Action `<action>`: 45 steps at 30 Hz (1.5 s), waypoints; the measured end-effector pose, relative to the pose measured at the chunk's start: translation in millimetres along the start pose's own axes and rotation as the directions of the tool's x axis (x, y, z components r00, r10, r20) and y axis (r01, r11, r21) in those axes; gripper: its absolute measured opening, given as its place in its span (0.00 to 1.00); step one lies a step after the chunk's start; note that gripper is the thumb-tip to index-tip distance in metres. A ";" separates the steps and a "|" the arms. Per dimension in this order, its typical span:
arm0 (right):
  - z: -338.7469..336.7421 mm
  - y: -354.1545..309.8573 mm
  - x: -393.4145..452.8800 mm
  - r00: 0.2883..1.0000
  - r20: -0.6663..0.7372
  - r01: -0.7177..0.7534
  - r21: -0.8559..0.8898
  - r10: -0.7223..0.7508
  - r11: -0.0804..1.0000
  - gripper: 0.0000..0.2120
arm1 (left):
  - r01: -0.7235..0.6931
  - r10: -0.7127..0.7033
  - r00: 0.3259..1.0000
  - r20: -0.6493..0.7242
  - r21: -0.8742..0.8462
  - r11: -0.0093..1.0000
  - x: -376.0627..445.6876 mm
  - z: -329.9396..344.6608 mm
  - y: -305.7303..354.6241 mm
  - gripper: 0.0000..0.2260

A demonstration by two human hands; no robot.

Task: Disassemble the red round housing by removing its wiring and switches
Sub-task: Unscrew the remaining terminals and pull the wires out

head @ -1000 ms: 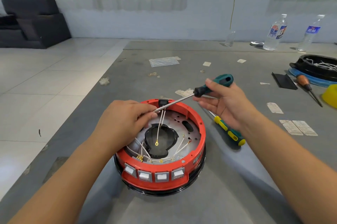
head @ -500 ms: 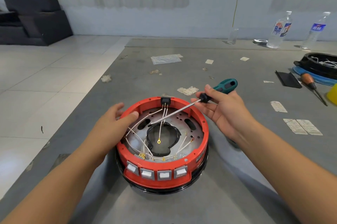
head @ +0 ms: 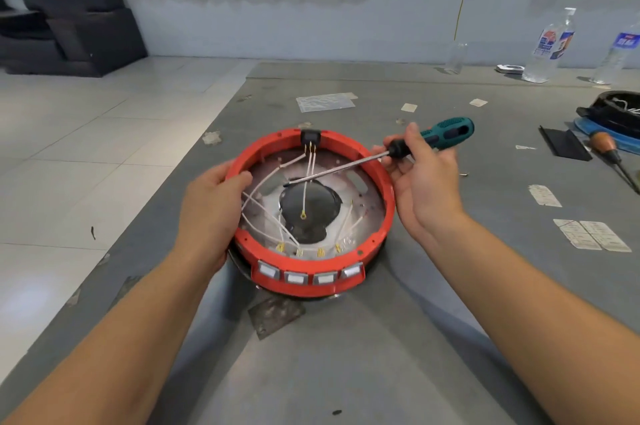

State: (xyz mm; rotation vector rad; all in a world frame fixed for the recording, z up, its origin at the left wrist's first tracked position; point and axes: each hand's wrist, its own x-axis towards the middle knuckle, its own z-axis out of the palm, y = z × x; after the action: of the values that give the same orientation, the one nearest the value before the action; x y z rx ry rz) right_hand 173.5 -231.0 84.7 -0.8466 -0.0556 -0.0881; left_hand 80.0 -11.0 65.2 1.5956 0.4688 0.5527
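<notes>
Red round plastic housing (head: 382, 216) sits on the grey floor mat (head: 346, 355), directly in front of me, tilted slightly with its near edge up. My left hand (head: 211, 213) grips its left rim, thumb hooked over the inside edge, fingers wrapped round the outside wall. My right hand (head: 426, 182) pinches the teal-and-black-handled screwdriver (head: 446, 133) near the black collar; its steel shaft reaches left over the rim, tip above the dark central opening (head: 311, 206). White wires (head: 266, 213) run from the black switch (head: 310, 137) on the far wall down to the brass terminals behind four white rocker switches (head: 310, 275) on the near wall. One loose wire ends in a ring lug over the opening.
</notes>
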 end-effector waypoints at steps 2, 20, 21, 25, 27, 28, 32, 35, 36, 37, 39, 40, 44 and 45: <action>7.0 -3.2 3.7 1.000 0.017 0.008 0.037 -0.009 0.999 0.12 | -0.162 0.164 0.984 -0.066 0.037 0.986 5.5 -1.3 8.8 0.16; -1.9 19.9 0.7 0.998 0.032 -0.056 0.058 0.054 0.997 0.11 | -0.468 0.467 0.884 0.029 0.088 0.879 12.1 -19.8 -13.2 0.32; -2.4 21.0 1.0 0.998 0.031 -0.056 0.058 0.054 0.997 0.12 | -0.456 0.452 0.889 0.067 0.060 0.888 11.0 -20.4 -14.1 0.33; -3.5 23.5 2.4 0.998 0.032 -0.057 0.066 0.055 0.996 0.12 | -0.269 0.331 0.889 0.317 -0.224 0.937 7.4 -23.2 -16.3 0.42; -4.0 23.1 2.6 0.998 0.034 -0.060 0.070 0.058 0.996 0.13 | -0.228 0.308 0.880 0.362 -0.247 0.942 7.3 -26.7 -16.5 0.46; -4.1 22.4 2.6 0.998 0.038 -0.061 0.075 0.059 0.995 0.13 | -0.210 0.296 0.886 0.358 -0.259 0.943 7.2 -27.5 -17.8 0.47; -2.9 19.7 1.1 0.997 0.051 -0.061 0.073 0.058 0.995 0.13 | -0.096 0.173 0.955 0.240 -0.299 0.949 6.5 -26.4 -27.9 0.45; -3.1 13.2 0.2 0.995 0.084 -0.056 0.040 0.053 0.998 0.12 | -0.157 0.206 0.964 0.167 -0.267 0.951 7.2 -24.3 -37.0 0.30; -3.3 9.7 0.4 0.994 0.100 -0.047 0.030 0.044 0.998 0.11 | -0.178 0.220 0.966 0.134 -0.270 0.946 7.1 -23.7 -38.9 0.27; -3.6 5.8 0.9 0.992 0.120 -0.030 0.022 0.027 0.999 0.11 | -0.203 0.239 0.965 0.105 -0.272 0.940 6.8 -23.6 -40.7 0.26; -4.9 -2.6 2.9 0.985 0.168 0.027 0.002 -0.026 1.000 0.09 | -0.247 0.269 0.961 0.060 -0.253 0.936 6.6 -23.2 -42.9 0.28; -5.7 -6.6 4.2 0.979 0.196 0.060 -0.011 -0.057 0.998 0.08 | -0.259 0.274 0.961 0.035 -0.230 0.938 6.9 -23.6 -43.5 0.31; -9.2 -13.4 7.5 0.941 0.309 0.158 -0.049 -0.135 0.986 0.12 | -0.317 0.317 0.948 -0.024 -0.146 0.937 9.7 -27.5 -46.2 0.40; -10.0 -13.3 7.4 0.931 0.335 0.175 -0.062 -0.144 0.983 0.13 | -0.340 0.339 0.940 -0.030 -0.126 0.932 9.0 -28.0 -47.1 0.41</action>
State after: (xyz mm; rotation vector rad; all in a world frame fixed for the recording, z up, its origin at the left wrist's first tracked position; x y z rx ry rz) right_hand 179.7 -247.7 88.6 -0.9411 -0.4396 -0.1019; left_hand 71.4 21.3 20.7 1.5580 0.1557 0.8355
